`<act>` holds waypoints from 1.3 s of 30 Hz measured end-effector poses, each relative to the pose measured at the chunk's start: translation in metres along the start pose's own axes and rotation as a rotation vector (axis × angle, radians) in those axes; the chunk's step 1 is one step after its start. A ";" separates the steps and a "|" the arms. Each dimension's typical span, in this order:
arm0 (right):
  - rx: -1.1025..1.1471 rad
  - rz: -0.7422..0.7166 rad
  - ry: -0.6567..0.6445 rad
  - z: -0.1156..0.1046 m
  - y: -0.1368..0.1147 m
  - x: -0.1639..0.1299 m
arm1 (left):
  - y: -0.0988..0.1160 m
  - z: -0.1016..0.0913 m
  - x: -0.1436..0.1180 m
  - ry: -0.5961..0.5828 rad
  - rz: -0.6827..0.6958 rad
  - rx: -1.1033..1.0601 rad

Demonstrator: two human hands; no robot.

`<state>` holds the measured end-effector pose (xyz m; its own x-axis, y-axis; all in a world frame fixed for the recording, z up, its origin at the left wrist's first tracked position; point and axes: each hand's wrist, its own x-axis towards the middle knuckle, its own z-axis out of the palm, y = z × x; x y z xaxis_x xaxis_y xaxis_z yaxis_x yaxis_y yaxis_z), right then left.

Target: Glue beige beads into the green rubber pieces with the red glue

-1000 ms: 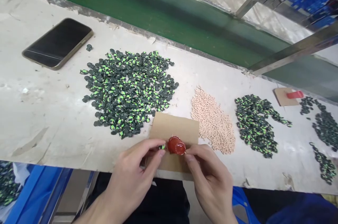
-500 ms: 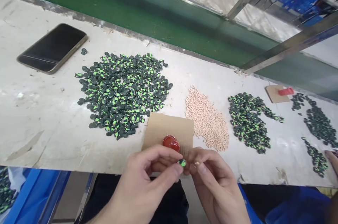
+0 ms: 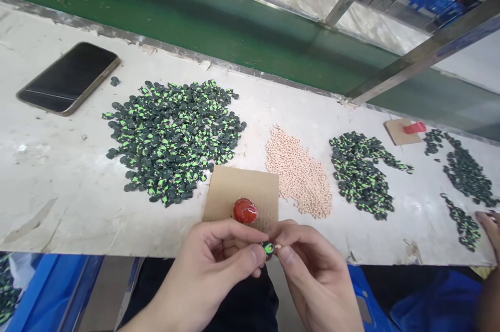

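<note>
My left hand (image 3: 224, 264) pinches a small dark piece with a bright green patch (image 3: 267, 248) between thumb and forefinger. Close beside it, my right hand (image 3: 312, 264) grips a tiny beige bead (image 3: 277, 246) at its fingertips. The bead is almost at the green side of the dark piece; whether they touch I cannot tell. Just beyond my hands a shallow red cup with glossy red contents (image 3: 245, 210) rests on a cardboard square (image 3: 242, 183). A large heap of dark and green pieces (image 3: 175, 139) lies to the left, and a spread of beige beads (image 3: 299, 173) to the right.
A phone (image 3: 68, 77) lies at the left of the white table (image 3: 47, 181). Farther right are another heap of dark-green pieces (image 3: 361, 173), a red cylinder (image 3: 414, 127) on cardboard, and another person's hand (image 3: 490, 230). A blue crate (image 3: 50, 290) stands below the left edge.
The bead in my right hand has come closer to the dark piece. That piece now shows its green face more. The whole view has shifted slightly, and the red cup is less covered.
</note>
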<state>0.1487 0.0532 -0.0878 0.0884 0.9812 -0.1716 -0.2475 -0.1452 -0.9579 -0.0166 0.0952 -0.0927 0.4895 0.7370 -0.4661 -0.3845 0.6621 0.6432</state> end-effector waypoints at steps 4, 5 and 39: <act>-0.080 -0.024 -0.005 0.001 -0.004 0.002 | 0.004 0.001 -0.001 0.003 0.004 0.015; -0.106 -0.029 -0.009 0.000 -0.005 0.003 | 0.007 0.002 -0.001 0.013 -0.003 0.031; -1.583 -0.587 0.720 -0.160 -0.007 0.058 | 0.065 -0.070 0.036 0.307 1.034 1.942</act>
<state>0.3102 0.0907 -0.1280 0.2714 0.7668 0.5817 0.9621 -0.2322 -0.1429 -0.0785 0.1741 -0.1099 0.5121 0.7581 0.4038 0.7601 -0.6189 0.1979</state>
